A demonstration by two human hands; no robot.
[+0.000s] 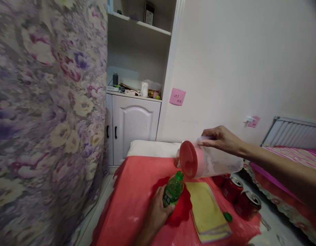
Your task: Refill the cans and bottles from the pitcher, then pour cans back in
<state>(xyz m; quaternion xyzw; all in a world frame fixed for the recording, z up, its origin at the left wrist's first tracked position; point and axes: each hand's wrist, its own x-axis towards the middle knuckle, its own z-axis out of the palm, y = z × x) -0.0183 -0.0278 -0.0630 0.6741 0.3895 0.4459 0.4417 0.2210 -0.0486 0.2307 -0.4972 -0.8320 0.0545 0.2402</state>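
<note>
Red-draped table (132, 191) | right hand (220, 139) grips tilted pitcher (213, 162) | left hand (159, 209) grips green bottle (174, 188) | misaim could cause spills (narrow mouth (179, 173))

The left hand (158, 206) is low down and curled into a grip. The right hand (220, 139) is up higher, curled in a grip too, with its knuckles (220, 130) on top. The bare right arm (273, 167) points in from the right, and the left arm (147, 230) slants up from the bottom.

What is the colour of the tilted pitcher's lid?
The lid is orange-red, seen best in the head view.
</note>
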